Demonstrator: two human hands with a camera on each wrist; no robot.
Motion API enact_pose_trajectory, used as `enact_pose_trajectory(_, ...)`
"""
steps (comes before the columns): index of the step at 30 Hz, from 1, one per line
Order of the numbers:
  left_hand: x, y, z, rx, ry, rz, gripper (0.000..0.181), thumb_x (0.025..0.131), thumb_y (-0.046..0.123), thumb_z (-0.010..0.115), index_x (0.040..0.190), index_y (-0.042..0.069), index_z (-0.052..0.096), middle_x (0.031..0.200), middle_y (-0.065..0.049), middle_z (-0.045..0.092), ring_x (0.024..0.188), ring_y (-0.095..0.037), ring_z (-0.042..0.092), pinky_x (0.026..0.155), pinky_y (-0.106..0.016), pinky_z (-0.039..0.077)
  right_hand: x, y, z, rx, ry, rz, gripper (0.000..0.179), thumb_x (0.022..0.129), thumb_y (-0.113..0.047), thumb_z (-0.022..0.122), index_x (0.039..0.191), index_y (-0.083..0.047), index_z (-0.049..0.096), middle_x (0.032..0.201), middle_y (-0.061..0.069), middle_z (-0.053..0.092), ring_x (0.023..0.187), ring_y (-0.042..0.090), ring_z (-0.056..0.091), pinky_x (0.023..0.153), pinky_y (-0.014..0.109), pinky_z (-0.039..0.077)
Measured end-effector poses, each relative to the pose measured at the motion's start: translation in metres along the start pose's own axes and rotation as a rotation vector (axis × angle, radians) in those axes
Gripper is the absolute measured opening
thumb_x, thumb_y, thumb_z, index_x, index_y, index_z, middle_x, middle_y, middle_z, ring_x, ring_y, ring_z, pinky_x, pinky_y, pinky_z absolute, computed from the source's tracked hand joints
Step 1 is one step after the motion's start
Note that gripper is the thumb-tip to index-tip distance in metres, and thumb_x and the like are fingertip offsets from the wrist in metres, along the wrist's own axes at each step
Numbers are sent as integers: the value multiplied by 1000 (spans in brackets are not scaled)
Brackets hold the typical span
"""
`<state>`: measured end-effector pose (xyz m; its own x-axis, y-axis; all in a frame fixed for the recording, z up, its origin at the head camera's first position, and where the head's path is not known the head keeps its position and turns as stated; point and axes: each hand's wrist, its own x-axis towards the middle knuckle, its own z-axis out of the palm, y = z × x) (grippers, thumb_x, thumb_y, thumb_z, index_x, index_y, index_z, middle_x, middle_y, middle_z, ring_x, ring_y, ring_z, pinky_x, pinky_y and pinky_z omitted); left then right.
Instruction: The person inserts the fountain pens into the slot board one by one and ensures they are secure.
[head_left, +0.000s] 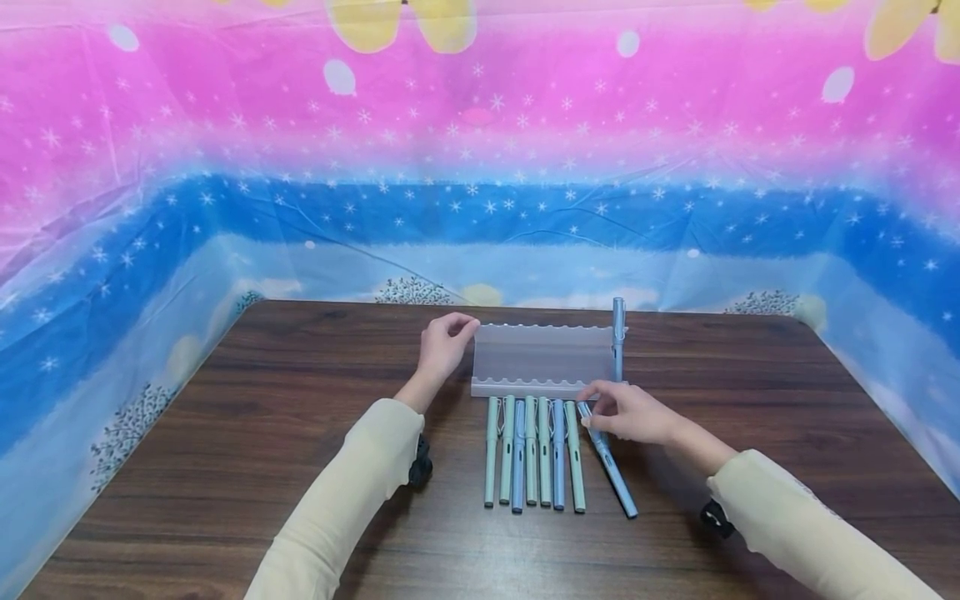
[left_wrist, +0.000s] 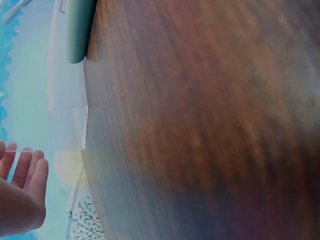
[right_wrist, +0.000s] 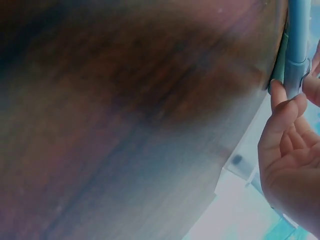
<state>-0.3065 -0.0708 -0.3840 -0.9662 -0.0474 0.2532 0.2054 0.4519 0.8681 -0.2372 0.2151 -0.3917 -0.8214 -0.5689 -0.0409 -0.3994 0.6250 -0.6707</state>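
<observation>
A clear pen rack (head_left: 546, 354) with scalloped edges stands on the table. My left hand (head_left: 444, 346) pinches its upper left corner; in the left wrist view the fingers (left_wrist: 22, 170) lie at the rack's side edge. One blue pen (head_left: 618, 337) stands upright in the rack's right end. In front of the rack, my right hand (head_left: 630, 414) pinches the cap end of another blue pen (head_left: 617, 475), which slants toward the lower right. The right wrist view shows thumb and fingers around that pen (right_wrist: 298, 40).
Just left of the slanted pen, several green pens (head_left: 531, 458) and two blue pens (head_left: 558, 458) lie side by side, caps toward the rack. The brown wooden table (head_left: 262, 433) is bordered by a patterned cloth backdrop (head_left: 480, 217).
</observation>
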Motion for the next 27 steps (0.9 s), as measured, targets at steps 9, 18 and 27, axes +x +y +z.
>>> enact_pose_trajectory(9,-1,1,0,4,1,2,22,87,24,57,98,8,65,96,-4,62,89,-19,54,79,-34,42,1,1,-9,167,-20,-20,32,88,-16,54,116,-2,48,80,7,58,49,15,44,44,31,42)
enact_pose_trajectory(18,0,0,-1,-5,-3,8,22,87,24,56,99,7,65,96,-4,62,89,-19,54,79,-34,42,2,-4,-24,195,39,-8,36,88,-19,55,118,-2,46,85,10,59,49,18,44,44,35,41)
enact_pose_trajectory(27,0,0,0,-5,1,2,21,87,24,56,98,8,65,96,-4,62,89,-18,54,80,-35,42,3,-8,-43,238,72,-45,30,89,-14,54,116,-5,46,84,12,60,49,19,41,45,37,39)
